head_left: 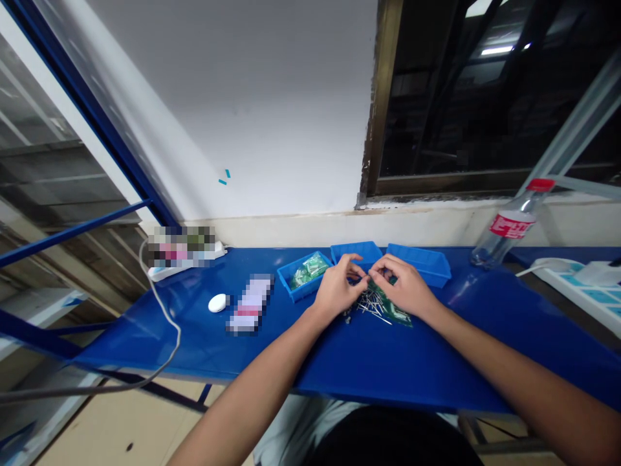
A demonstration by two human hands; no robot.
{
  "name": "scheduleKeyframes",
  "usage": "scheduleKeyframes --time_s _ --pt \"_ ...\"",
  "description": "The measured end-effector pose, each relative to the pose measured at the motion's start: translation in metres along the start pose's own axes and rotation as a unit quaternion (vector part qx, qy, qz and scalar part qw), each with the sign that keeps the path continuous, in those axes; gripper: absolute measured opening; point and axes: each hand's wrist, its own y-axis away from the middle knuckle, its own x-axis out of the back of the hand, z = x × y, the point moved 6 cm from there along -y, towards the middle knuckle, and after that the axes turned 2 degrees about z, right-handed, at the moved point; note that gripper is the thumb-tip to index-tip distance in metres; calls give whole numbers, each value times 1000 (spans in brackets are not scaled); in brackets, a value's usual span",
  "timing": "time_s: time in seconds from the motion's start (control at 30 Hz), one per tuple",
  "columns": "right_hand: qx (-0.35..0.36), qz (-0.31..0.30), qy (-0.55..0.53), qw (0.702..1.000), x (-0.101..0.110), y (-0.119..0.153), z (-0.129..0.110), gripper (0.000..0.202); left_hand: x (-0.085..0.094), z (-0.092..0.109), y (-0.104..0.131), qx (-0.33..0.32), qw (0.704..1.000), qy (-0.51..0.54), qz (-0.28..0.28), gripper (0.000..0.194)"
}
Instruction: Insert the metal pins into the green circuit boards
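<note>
I bring both hands together over the blue tabletop [412, 372], fingertips nearly meeting just above a loose heap of thin silvery pins [372, 306]. My left hand [341, 285] has its thumb and fingers curled toward each other; my right hand [403, 286] draws its thumb and forefinger close in a pinch. Whether either hand grips some small part I cannot tell, as the fingertips are too small and crowded to read.

The pins lie crisscrossed on the tabletop beneath my hands, and a green piece like a circuit board [400, 314] lies against their right side, partly under my right hand.

Beyond my left wrist sits a blue plastic bin [307, 292] holding a pile of green and whitish pieces [309, 268]. A second blue bin [356, 250] is behind my hands, partly hidden by them, and a third blue bin [435, 278] stands beyond my right hand. Farther right, near the wall, is a clear bottle [512, 226] with a red cap. To my left lies a white round object [218, 303], near a blurred rectangular item [251, 303].
</note>
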Motion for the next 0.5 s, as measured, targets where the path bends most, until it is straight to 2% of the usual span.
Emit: scheduleKeyframes --time_s 0.1,0.27,0.4,0.5 --pt "-19 -4 -14 1000 1 0 5 21 2 -4 -3 10 998 62 29 40" --pt "-48 -70 -35 996 -11 2 15 23 8 -8 -5 18 986 147 76 47" --pt "-106 -25 -85 990 -12 -5 29 26 12 -7 -4 17 984 142 102 50" --pt "-124 1 -63 990 -11 -12 34 31 14 -9 -3 20 982 144 119 47"
